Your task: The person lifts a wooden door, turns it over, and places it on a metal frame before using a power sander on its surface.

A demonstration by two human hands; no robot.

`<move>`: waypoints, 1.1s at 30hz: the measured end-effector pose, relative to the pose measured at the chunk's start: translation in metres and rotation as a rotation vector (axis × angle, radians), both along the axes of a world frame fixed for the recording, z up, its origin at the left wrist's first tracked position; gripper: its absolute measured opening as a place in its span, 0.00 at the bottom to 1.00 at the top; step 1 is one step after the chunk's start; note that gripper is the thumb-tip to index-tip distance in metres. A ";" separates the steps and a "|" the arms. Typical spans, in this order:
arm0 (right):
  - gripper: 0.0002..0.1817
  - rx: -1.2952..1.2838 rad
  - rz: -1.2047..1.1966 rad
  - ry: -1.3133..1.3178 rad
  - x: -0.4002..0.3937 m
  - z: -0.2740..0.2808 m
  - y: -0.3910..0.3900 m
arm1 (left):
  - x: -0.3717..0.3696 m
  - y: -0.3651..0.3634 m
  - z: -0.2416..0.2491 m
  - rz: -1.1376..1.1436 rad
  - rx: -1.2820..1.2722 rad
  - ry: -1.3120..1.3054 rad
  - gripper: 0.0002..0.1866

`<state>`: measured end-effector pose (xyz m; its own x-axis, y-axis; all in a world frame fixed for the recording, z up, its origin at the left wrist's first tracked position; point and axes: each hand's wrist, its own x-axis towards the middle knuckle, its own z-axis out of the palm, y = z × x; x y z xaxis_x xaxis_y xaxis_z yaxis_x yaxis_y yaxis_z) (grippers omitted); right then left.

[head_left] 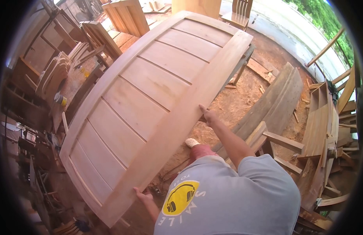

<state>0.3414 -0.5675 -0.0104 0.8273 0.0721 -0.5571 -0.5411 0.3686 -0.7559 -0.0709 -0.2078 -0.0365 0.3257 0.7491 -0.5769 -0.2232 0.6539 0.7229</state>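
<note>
A large pale wooden panel (150, 90) with a wide frame and several grooved slats fills the middle of the head view, lying tilted in front of me. My right hand (208, 116) grips its near long edge around the middle, thumb on top and the other fingers mostly hidden beneath. Further down that same edge, my left hand (145, 196) holds the panel near its lower corner, its thumb on the face and its fingers partly under the wood. Part of a dark support (244, 62) shows under the panel's upper right end.
A wooden chair (237, 15) stands at the back. Long planks (273, 102) lie to the right on the sawdust-covered floor, beside stacked wooden frames (318, 125). Curved wood pieces (54, 76) and a round can (60, 99) are at the left. Slatted panels (126, 17) stand behind.
</note>
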 end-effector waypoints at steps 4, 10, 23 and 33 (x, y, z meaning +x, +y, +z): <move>0.26 -0.063 0.008 -0.010 0.010 -0.013 0.002 | 0.007 -0.009 0.016 0.038 0.000 0.047 0.36; 0.24 0.039 -0.012 0.041 -0.023 0.014 0.005 | -0.012 0.011 0.010 0.015 -0.014 0.044 0.38; 0.24 0.080 -0.030 0.132 -0.060 0.024 0.018 | -0.034 0.049 0.029 -0.046 -0.026 0.050 0.34; 0.39 0.544 -0.246 0.025 -0.026 0.013 -0.004 | -0.025 0.040 0.038 0.019 -0.051 0.065 0.34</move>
<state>0.3156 -0.5711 0.0026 0.8428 0.1610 -0.5136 -0.4064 0.8160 -0.4110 -0.0957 -0.1682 0.0012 0.2723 0.7240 -0.6338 -0.1897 0.6862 0.7023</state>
